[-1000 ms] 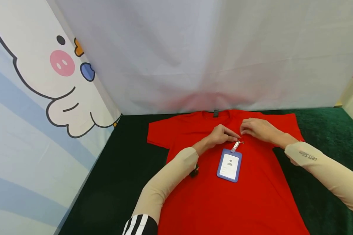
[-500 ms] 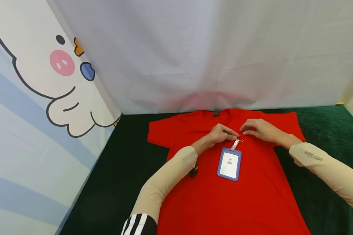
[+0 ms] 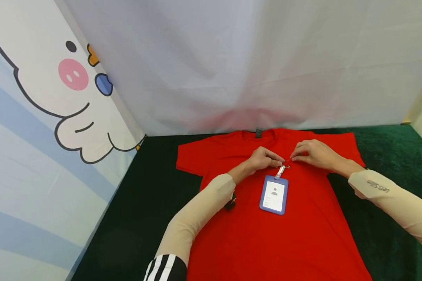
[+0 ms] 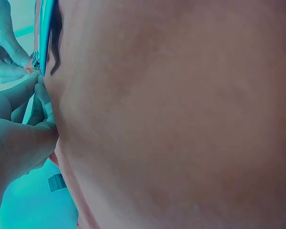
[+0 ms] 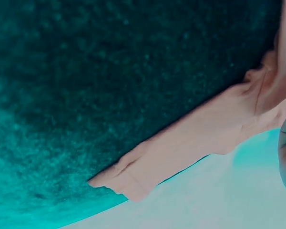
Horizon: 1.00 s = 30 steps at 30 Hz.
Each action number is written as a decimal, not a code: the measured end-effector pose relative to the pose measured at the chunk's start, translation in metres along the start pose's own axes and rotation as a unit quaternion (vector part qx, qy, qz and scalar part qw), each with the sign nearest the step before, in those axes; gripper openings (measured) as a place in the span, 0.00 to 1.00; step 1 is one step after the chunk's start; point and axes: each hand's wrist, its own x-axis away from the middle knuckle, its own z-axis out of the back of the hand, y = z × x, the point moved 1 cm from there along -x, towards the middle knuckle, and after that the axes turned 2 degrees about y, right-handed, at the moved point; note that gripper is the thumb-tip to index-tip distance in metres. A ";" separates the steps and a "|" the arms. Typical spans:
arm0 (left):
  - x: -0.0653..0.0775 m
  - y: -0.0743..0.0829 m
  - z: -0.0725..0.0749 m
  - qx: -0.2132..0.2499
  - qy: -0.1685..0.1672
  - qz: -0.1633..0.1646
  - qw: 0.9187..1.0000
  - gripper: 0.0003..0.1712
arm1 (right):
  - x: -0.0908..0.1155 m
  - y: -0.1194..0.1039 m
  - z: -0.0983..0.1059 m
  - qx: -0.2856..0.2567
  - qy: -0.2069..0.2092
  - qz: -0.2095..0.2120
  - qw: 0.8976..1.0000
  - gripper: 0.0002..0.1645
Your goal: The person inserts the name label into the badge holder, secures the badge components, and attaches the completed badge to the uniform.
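Note:
A red T-shirt (image 3: pixel 267 242) lies spread flat, its collar at the far side. On its chest rests an ID badge (image 3: pixel 274 195) in a blue holder, with a clear strap and a metal clip (image 3: pixel 282 168) at its top. My left hand (image 3: pixel 261 159) pinches at the clip end from the left, thumb and forefinger together. From the right, my right hand (image 3: pixel 311 153) pinches a small raised fold of the shirt just beside the clip. In the left wrist view both hands' fingertips meet near the clip (image 4: pixel 35 61); the fingers partly hide it.
Dark green cloth (image 3: pixel 137 218) covers the table around the shirt. A white curtain (image 3: pixel 232 66) hangs behind the table's far edge. At the left stands a panel (image 3: pixel 31 156) with a cartoon print.
The right hand's fingers were apart beside the clip half a second ago; now they have come together on the shirt fabric. The left hand stays at the clip.

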 end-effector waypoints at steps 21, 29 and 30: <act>0.004 0.008 0.000 -0.031 0.025 -0.014 0.999 0.09 | -0.007 0.001 0.006 0.029 -0.013 0.002 0.999 0.10; 0.003 0.007 0.002 -0.040 0.037 -0.021 0.998 0.09 | -0.009 -0.001 0.008 0.063 -0.023 0.005 0.998 0.08; 0.003 0.006 0.002 -0.042 0.038 -0.022 0.998 0.09 | -0.009 -0.002 0.008 0.063 -0.022 0.003 0.998 0.08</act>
